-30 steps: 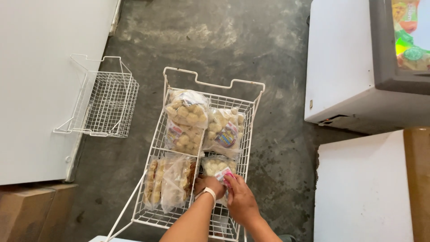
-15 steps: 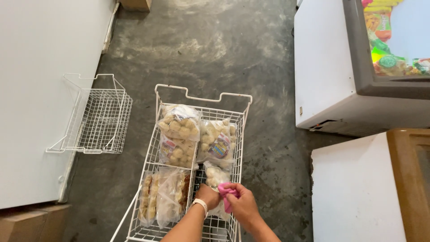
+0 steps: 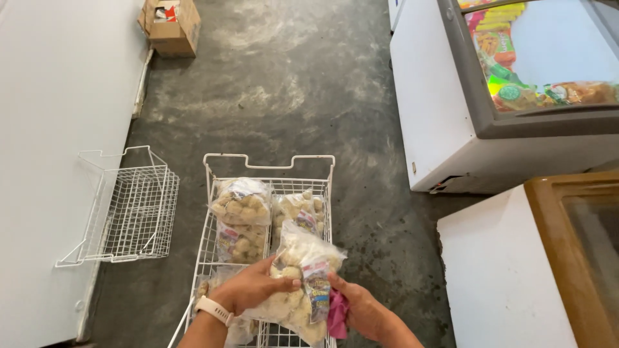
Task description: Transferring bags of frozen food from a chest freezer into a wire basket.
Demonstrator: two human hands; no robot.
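Both hands grip a clear bag of pale round food pieces [image 3: 298,283] above the near end of the white wire basket [image 3: 267,169]. The left hand [image 3: 248,291] spreads its fingers over the bag's side; the right hand [image 3: 364,310] clasps its multicoloured label and a pink cloth [image 3: 337,316]. Farther in the basket lie two similar bags [image 3: 242,203]. An empty wire basket [image 3: 126,209] stands left, a glass-topped freezer [image 3: 516,96] beyond on the right.

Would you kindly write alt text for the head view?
Both hands hold a clear bag of pale frozen balls above a white wire basket of similar bags; the left hand wears a watch, the right hand also grips a pink cloth.
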